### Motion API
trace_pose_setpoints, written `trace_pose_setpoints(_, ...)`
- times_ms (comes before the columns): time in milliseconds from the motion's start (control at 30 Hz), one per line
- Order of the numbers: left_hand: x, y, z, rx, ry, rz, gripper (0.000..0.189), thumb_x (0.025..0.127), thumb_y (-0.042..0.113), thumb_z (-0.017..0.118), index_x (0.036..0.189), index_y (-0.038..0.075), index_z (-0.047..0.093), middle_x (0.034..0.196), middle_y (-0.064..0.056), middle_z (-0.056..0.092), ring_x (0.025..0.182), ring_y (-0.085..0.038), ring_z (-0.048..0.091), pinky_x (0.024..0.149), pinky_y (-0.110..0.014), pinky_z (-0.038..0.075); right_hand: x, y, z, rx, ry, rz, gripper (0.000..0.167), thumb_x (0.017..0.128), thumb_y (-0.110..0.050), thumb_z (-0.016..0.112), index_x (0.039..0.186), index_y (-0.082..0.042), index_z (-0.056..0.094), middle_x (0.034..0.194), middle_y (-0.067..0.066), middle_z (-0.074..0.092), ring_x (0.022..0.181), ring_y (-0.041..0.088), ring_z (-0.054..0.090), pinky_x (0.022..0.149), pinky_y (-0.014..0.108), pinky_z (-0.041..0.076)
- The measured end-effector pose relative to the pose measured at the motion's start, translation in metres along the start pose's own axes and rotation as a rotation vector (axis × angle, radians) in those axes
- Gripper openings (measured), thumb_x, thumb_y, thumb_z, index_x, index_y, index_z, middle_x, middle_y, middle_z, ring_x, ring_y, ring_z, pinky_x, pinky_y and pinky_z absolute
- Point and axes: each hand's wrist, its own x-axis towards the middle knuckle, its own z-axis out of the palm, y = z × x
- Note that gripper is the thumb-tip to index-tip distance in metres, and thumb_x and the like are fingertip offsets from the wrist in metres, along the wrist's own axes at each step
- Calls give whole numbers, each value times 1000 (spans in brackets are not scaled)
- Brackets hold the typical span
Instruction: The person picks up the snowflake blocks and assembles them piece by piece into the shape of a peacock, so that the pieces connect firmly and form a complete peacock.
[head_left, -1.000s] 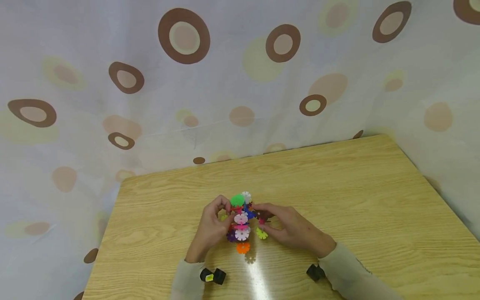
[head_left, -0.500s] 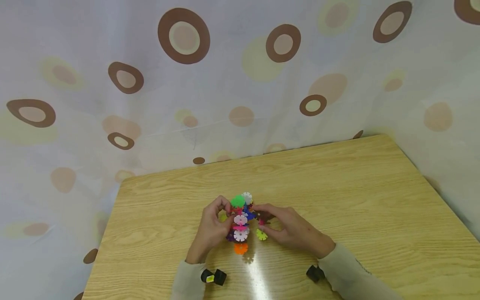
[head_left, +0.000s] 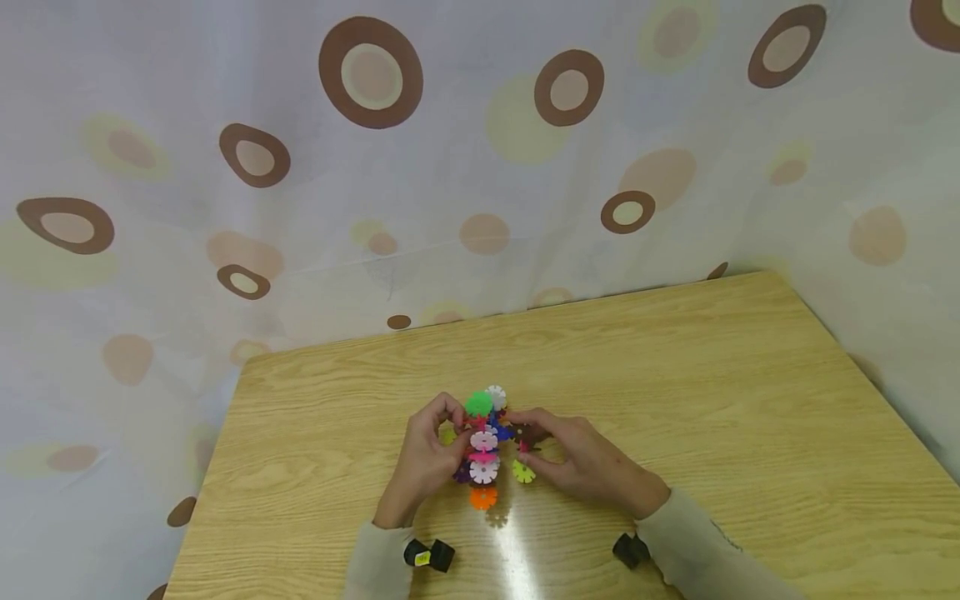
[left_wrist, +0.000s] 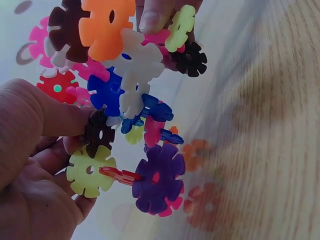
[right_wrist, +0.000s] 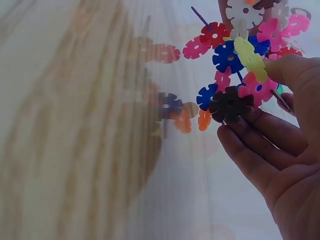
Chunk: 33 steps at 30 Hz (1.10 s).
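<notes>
Both hands hold a model of interlocking notched plastic discs (head_left: pixel 483 472) in many colours, close above the table. At its left side my left hand (head_left: pixel 426 458) pinches the model between thumb and fingers. In the left wrist view the thumb lies by a dark brown disc (left_wrist: pixel 99 134), and a yellow disc (left_wrist: pixel 91 171) and a purple disc (left_wrist: pixel 159 179) hang lower. My right hand (head_left: pixel 588 462) grips the right side. The right wrist view has its thumb at a pink disc (right_wrist: pixel 257 89) and fingertips behind a black disc (right_wrist: pixel 231 103). Fingers hide some joints.
A wood-grain table (head_left: pixel 675 358) lies under the hands, with reflections of the discs on its glossy top. Behind it hangs a pale cloth (head_left: pixel 450 167) patterned with brown rings. Each wrist carries a small black camera mount (head_left: pixel 429 554).
The model has tilted very slightly between the hands, its green disc shifting a little right. Both hands keep their hold in nearly the same place.
</notes>
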Motion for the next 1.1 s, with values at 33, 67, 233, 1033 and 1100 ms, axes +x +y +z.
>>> trace_pose_setpoints(33,0,0,0,0,0,-1,27,89,-15,74,93,4,55,91,-9,60,97,-19,62,94,-31,48,0,0,0,1,0,-1,48,104,-11,75,149,-4,58,139,9,75,108,13,77,91,38,67)
trace_pose_setpoints(67,0,0,0,-2,-1,-3,27,89,-15,74,93,4,55,91,-8,60,97,-20,63,94,-31,48,0,1,0,2,0,-2,48,104,-11,75,149,-4,59,138,9,75,108,13,77,91,38,67)
trace_pose_setpoints(233,0,1,1,-13,-5,-4,26,89,-16,73,93,3,55,91,-6,60,93,-26,63,92,-33,50,1,1,0,-7,8,-19,45,104,-10,76,146,-5,61,136,9,76,107,12,77,90,36,67)
trace_pose_setpoints(1033,-9,12,18,-3,129,-39,34,86,-7,83,94,5,52,92,-8,67,90,-11,70,96,-32,58,10,25,-11,-49,23,91,48,106,-16,73,152,-14,60,137,-3,74,109,11,68,83,29,55)
trace_pose_setpoints(1100,-11,12,26,-6,174,-28,33,86,-8,83,94,4,53,89,-10,70,85,-8,70,90,-29,58,14,31,-14,-1,-6,104,46,107,-17,71,152,-14,61,137,-2,75,99,10,66,76,25,52)
